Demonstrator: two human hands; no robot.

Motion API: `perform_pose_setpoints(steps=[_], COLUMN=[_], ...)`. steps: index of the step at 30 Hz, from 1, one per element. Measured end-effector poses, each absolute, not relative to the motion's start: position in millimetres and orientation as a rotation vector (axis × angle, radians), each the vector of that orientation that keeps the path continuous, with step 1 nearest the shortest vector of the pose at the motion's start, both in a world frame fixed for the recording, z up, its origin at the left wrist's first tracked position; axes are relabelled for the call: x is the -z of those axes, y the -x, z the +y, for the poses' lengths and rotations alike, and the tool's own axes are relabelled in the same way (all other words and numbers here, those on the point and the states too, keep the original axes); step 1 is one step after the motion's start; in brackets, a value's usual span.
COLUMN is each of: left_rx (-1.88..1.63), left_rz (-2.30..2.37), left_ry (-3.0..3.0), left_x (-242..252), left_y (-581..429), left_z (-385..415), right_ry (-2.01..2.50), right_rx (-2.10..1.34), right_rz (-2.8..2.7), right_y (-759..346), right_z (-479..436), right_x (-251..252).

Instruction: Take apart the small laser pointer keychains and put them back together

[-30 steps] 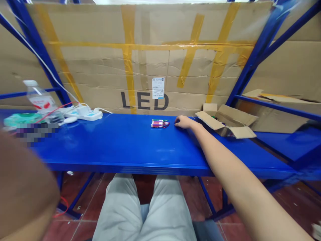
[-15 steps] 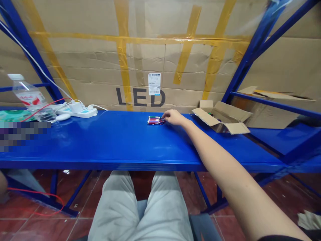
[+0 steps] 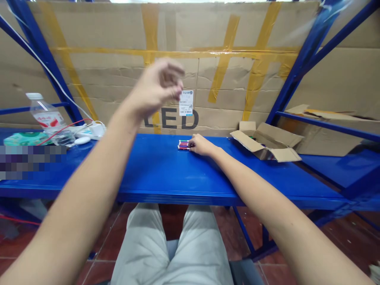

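Observation:
A small bunch of coloured pens (image 3: 183,145) lies on the blue shelf top (image 3: 154,170), near its back edge. My right hand (image 3: 201,145) rests on the right end of the bunch, fingers curled over the pens. My left hand (image 3: 157,88) is raised in the air in front of the cardboard wall, blurred by motion, with fingers loosely curled and nothing visible in them. My legs in light trousers show below the shelf edge.
An open cardboard box (image 3: 267,142) stands to the right of the pens. At far left are a water bottle (image 3: 44,116), a white power strip (image 3: 89,132) with cables and a green packet (image 3: 25,139). Blue rack posts frame both sides.
My left arm has swung up from the lower left into the middle of view. My right hand slid left from beside the pens onto them.

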State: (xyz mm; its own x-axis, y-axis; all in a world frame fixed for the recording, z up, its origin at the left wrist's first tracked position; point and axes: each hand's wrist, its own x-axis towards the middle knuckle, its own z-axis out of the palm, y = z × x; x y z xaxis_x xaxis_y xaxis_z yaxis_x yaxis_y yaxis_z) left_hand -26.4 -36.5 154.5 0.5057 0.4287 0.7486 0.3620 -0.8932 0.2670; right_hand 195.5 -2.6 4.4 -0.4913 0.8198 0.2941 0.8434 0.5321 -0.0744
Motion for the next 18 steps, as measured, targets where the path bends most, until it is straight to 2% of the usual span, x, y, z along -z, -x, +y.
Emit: perform_pose_setpoints(steps=[3, 7, 12, 18], left_rx=[-1.323, -1.343, -1.581, -1.338], left_rz=[0.65, 0.801, 1.008, 1.339], left_ry=[-2.457, -2.392, -2.494, -2.81], left_x=[-106, -48, -35, -30], left_y=[-1, -19, -15, -18], left_z=[-20, 14, 19, -6], right_ry=[1.365, 1.343, 1.237, 1.117], right_rx=[0.132, -0.159, -0.501, -0.873], right_rz=[-2.468, -2.234, -1.963, -1.803], right_y=[-199, -211, -215, -199], right_z=[-1, -1, -1, -5], right_x=[-7, -18, -21, -16])
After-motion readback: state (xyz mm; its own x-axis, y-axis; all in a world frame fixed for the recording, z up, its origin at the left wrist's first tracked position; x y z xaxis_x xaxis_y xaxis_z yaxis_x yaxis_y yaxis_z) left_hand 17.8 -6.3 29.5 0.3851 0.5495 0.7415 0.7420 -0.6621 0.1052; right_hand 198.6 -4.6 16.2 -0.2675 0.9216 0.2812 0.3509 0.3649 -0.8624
